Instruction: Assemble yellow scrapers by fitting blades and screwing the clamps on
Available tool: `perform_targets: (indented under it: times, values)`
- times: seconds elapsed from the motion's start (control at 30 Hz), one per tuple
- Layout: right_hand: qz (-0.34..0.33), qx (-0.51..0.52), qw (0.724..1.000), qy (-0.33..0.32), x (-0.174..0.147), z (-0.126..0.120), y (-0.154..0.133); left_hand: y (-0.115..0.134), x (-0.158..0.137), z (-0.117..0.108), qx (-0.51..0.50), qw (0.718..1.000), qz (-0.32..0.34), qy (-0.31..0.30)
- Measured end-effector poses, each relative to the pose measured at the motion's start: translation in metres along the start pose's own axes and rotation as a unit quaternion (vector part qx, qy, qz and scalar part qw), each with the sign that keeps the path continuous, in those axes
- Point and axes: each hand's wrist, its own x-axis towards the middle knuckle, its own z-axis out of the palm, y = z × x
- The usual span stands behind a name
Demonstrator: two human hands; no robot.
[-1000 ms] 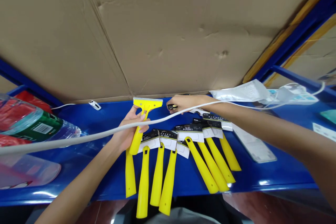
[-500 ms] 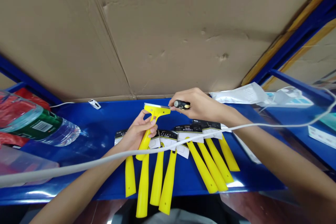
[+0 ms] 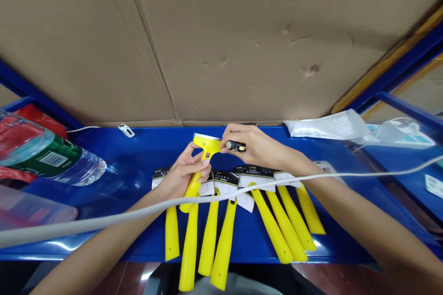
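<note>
My left hand is closed round the handle of a yellow scraper, whose wide head with a metal edge points up and away from me. In my right hand is a small screwdriver with a black and yellow handle. The right fingers cover the right end of the scraper head, so the screwdriver's tip is hidden. Below the hands, several more yellow scrapers lie side by side with black and white cards at their upper ends.
A plastic bottle with a green label lies at the left. White packaging sits at the back right. A white cable crosses in front of my forearms. Cardboard stands behind the blue shelf.
My right hand has come further over the right end of the scraper head and hides more of it. The view has shifted slightly. Both hands keep their hold.
</note>
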Motion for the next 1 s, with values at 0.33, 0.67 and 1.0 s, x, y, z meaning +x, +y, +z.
perform_targets:
  times: [0.33, 0.67, 1.0]
  values:
    - [0.095, 0.06, 0.993, 0.038, 0.0, 0.004, -0.005, -0.004, 0.0, -0.003, -0.006, 1.0, -0.007, 0.005]
    - [0.237, 0.123, 0.963, 0.042, 0.003, 0.006, 0.002, 0.001, -0.003, 0.001, 0.024, 0.999, -0.044, -0.007]
    - [0.224, 0.071, 0.969, 0.077, 0.001, -0.013, -0.002, 0.008, -0.001, 0.003, -0.075, 0.993, -0.094, 0.017]
